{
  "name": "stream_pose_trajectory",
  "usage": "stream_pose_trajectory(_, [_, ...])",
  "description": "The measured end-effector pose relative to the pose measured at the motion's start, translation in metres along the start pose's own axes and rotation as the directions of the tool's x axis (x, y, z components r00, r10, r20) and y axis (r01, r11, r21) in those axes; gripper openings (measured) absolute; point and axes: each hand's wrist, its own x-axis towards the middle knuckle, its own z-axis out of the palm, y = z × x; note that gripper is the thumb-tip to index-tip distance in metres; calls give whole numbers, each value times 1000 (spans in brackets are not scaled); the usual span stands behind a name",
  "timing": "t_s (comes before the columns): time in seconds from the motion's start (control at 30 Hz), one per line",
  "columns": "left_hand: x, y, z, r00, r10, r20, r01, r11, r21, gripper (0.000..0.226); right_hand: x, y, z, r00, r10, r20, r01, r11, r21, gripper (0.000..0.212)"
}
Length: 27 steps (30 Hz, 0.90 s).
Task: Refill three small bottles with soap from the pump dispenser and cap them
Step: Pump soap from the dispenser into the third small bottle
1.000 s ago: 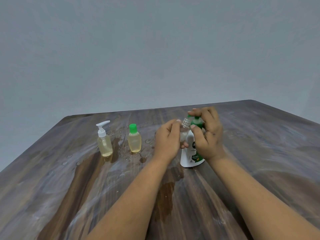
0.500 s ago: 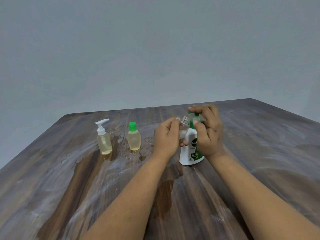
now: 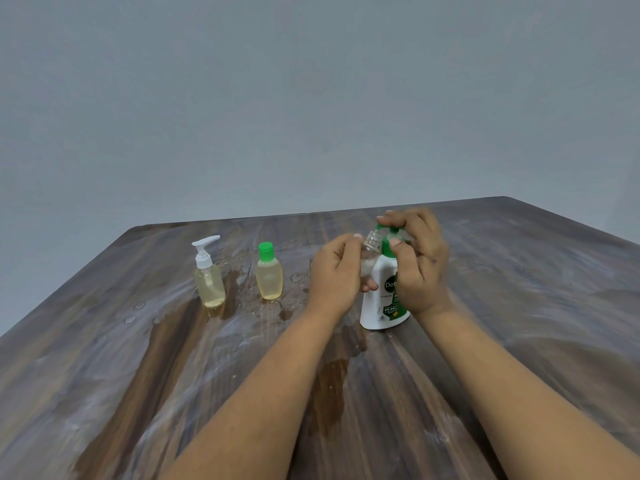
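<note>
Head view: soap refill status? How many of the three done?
Two look done: the pump-top bottle and the green-capped bottle stand filled and closed. The third, an uncapped clear bottle, is in the left hand at the dispenser; the right hand presses its pump. Left: finish filling, cap.

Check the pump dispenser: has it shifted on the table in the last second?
No. The pump dispenser stands upright, same gap right of the green-capped bottle, with the right hand on its pump.
</note>
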Motion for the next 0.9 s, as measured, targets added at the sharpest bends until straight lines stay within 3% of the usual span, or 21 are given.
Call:
stream_pose_trajectory(0.17, [1, 0, 0, 1000, -4, 3, 4, 1000, 1, 35, 2, -2, 3, 997, 73, -29, -73, 997, 27, 32])
stream_pose_trajectory(0.33, [0, 1, 0, 1000, -13, 7, 12, 1000, 1, 35, 0, 0, 0, 1000, -9, 7, 9, 1000, -28, 35])
stream_pose_trajectory(0.63, [1, 0, 1, 1000, -16, 1, 16, 1000, -7, 34, 1, -1, 4, 997, 64, -32, -64, 998, -8, 32])
stream_pose_trajectory(0.9, [1, 0, 1, 1000, -19, -4, 19, 1000, -1, 34, 0, -2, 1, 1000, -3, -5, 3, 1000, -28, 35])
